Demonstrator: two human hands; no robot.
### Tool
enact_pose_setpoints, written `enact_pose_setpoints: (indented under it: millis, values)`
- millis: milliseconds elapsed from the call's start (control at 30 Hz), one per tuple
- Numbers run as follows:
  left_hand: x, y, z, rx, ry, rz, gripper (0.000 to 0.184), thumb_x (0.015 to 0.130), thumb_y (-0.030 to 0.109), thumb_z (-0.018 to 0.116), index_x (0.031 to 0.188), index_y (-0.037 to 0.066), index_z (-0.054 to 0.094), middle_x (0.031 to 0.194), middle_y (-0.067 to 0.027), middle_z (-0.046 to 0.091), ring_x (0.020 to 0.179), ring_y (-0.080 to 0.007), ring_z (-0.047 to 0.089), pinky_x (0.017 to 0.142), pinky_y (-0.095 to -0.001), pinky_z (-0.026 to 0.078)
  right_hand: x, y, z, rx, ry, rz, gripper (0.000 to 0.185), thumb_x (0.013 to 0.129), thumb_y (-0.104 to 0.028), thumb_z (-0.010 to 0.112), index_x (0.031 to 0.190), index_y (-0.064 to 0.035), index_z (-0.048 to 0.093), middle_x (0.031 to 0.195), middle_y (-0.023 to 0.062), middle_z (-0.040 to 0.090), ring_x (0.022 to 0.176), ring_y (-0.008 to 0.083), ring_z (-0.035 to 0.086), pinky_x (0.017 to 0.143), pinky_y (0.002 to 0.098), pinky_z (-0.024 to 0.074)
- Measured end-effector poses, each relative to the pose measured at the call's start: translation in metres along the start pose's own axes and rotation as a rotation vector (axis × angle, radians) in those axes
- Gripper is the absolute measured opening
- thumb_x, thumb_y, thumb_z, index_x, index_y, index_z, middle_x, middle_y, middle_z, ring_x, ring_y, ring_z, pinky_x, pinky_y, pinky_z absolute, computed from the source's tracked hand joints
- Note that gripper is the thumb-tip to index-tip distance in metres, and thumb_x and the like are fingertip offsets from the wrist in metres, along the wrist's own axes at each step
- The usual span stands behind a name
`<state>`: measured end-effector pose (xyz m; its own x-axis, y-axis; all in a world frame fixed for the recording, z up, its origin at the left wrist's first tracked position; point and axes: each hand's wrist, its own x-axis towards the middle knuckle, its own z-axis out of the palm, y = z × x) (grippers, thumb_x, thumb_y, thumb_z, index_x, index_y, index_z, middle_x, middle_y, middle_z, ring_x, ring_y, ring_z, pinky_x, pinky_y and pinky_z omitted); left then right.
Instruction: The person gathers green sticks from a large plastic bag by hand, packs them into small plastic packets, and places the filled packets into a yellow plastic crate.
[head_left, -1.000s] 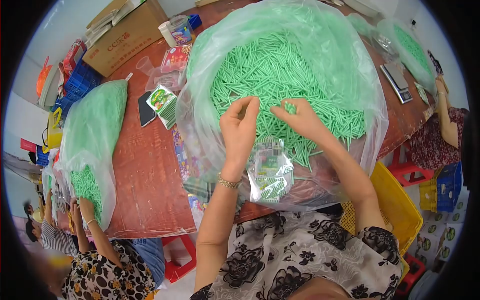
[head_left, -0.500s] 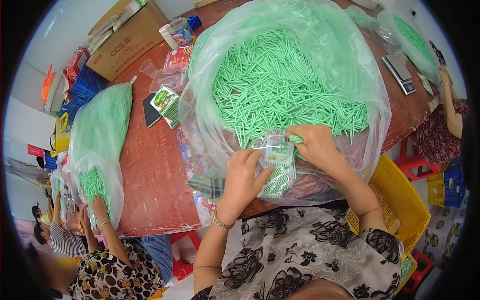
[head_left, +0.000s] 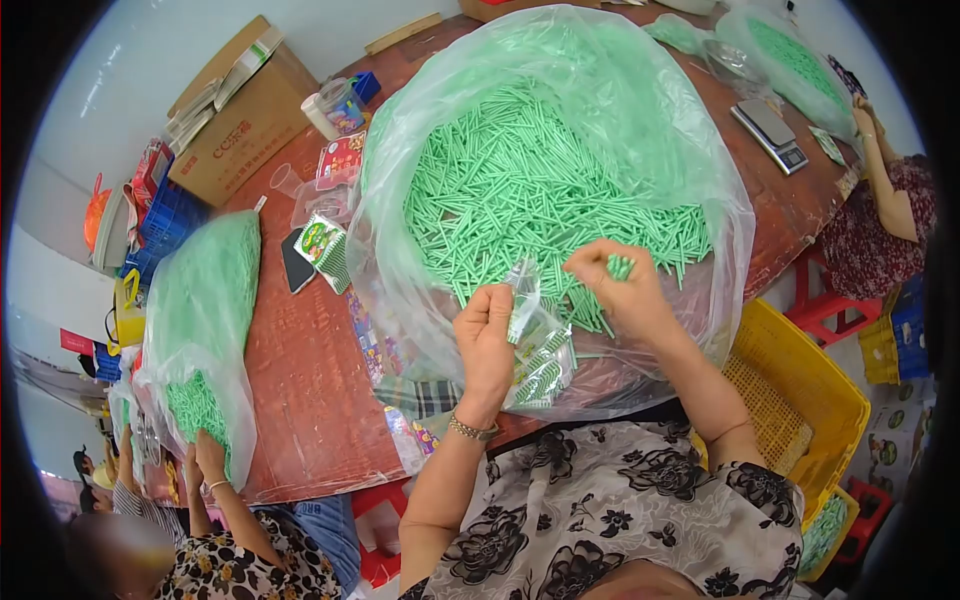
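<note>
My left hand [head_left: 484, 335] is closed on a small clear packet [head_left: 525, 298], pinching it between thumb and fingers. Just to the right, my right hand [head_left: 632, 300] curls around a little bunch of thin green sticks [head_left: 619, 266], apart from the packet. Beyond both hands, a large clear plastic bag [head_left: 735, 235] lies wide open on the table with a heap of green sticks [head_left: 520, 180] in it. Several green-striped packets [head_left: 543, 372] rest on the bag's near edge below my hands.
On the red table [head_left: 300, 370] lie a dark phone [head_left: 296, 262], a printed green packet [head_left: 322, 245] and a scale [head_left: 770, 138]. A second bag of sticks [head_left: 205, 300] is at the left, where a co-worker's hand [head_left: 208, 458] reaches in. A yellow crate [head_left: 845, 410] stands right.
My left hand has closed on the packet and lifted it upright. My right hand has drawn away from the packet, now showing the bunch of sticks. The view has shifted slightly.
</note>
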<state>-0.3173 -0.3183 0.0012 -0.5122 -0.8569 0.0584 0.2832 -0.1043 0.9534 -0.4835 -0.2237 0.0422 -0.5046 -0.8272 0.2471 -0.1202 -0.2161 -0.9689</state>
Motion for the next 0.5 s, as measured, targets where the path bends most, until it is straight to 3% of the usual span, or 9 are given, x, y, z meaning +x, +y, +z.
enact_pose_setpoints:
  millis: [100, 133, 167, 200, 267, 300, 467, 500]
  values:
    - [-0.005, 0.005, -0.005, 0.234, -0.043, -0.076, 0.019, 0.1, 0.016, 0.057, 0.087, 0.003, 0.063, 0.083, 0.002, 0.062, 0.067, -0.0049, 0.052, 0.053, -0.0225, 0.039, 0.01, -0.011, -0.007, 0.146, 0.007, 0.086, 0.028, 0.097, -0.021, 0.055, 0.085, 0.0001, 0.069, 0.064, 0.0004, 0.053, 0.063, 0.0067, 0.047, 0.06, 0.0256, 0.0369]
    - [-0.005, 0.007, -0.002, 0.334, -0.093, 0.131, 0.013, 0.097, 0.011, 0.06, 0.092, 0.0, 0.065, 0.084, -0.0002, 0.063, 0.072, -0.0072, 0.054, 0.061, -0.0228, 0.041, 0.015, -0.013, -0.009, 0.215, 0.008, 0.128, 0.036, 0.1, -0.027, 0.051, 0.082, -0.0009, 0.068, 0.06, -0.0001, 0.049, 0.061, 0.0069, 0.044, 0.057, 0.0267, 0.0344]
    - [-0.005, 0.008, 0.0, 0.431, -0.141, 0.338, 0.011, 0.095, 0.006, 0.062, 0.097, -0.003, 0.067, 0.086, -0.0023, 0.063, 0.077, -0.0096, 0.055, 0.069, -0.023, 0.043, 0.022, -0.013, -0.008, 0.114, -0.017, 0.01, 0.043, 0.103, -0.03, 0.044, 0.082, -0.0009, 0.068, 0.064, 0.002, 0.055, 0.065, 0.0097, 0.052, 0.067, 0.0281, 0.0411]
    - [-0.005, 0.007, -0.002, 0.457, -0.177, 0.346, 0.016, 0.09, 0.002, 0.065, 0.105, -0.004, 0.067, 0.097, -0.0101, 0.067, 0.087, -0.0164, 0.062, 0.077, -0.026, 0.048, 0.027, -0.014, -0.004, 0.115, -0.012, 0.007, 0.043, 0.103, -0.03, 0.044, 0.082, -0.0009, 0.068, 0.064, 0.002, 0.055, 0.065, 0.0097, 0.052, 0.067, 0.0281, 0.0411]
    - [-0.005, 0.008, -0.002, 0.489, -0.179, 0.359, 0.018, 0.09, 0.001, 0.065, 0.107, -0.003, 0.068, 0.099, -0.0102, 0.068, 0.088, -0.0166, 0.063, 0.078, -0.0264, 0.048, 0.035, -0.014, 0.006, 0.259, -0.013, -0.106, 0.042, 0.103, -0.029, 0.044, 0.083, -0.0008, 0.068, 0.072, 0.0042, 0.062, 0.073, 0.0122, 0.058, 0.079, 0.0298, 0.0449]
    - [-0.006, 0.008, -0.002, 0.52, -0.177, 0.37, 0.019, 0.09, 0.001, 0.065, 0.108, -0.003, 0.068, 0.101, -0.0104, 0.068, 0.09, -0.0169, 0.063, 0.078, -0.0269, 0.049, 0.037, -0.018, 0.004, 0.208, -0.068, -0.129, 0.042, 0.104, -0.028, 0.042, 0.087, 0.0006, 0.068, 0.086, 0.0064, 0.067, 0.085, 0.0154, 0.062, 0.087, 0.0317, 0.0463]
    - [-0.007, 0.006, 0.005, 0.556, -0.135, 0.45, 0.02, 0.089, 0.0, 0.066, 0.109, -0.003, 0.069, 0.103, -0.012, 0.068, 0.09, -0.0184, 0.064, 0.078, -0.0277, 0.05, 0.033, -0.013, 0.024, 0.17, -0.08, -0.245, 0.041, 0.104, -0.026, 0.042, 0.096, 0.0021, 0.069, 0.097, 0.0075, 0.066, 0.095, 0.0174, 0.061, 0.093, 0.0341, 0.045]
    - [-0.007, 0.006, 0.006, 0.563, -0.124, 0.471, 0.02, 0.089, 0.0, 0.066, 0.108, -0.003, 0.069, 0.103, -0.0121, 0.068, 0.089, -0.0185, 0.065, 0.077, -0.0277, 0.05, 0.03, -0.01, 0.028, 0.115, -0.084, -0.21, 0.044, 0.105, -0.028, 0.036, 0.096, 0.0, 0.068, 0.099, 0.0063, 0.064, 0.093, 0.0164, 0.057, 0.091, 0.0328, 0.043]
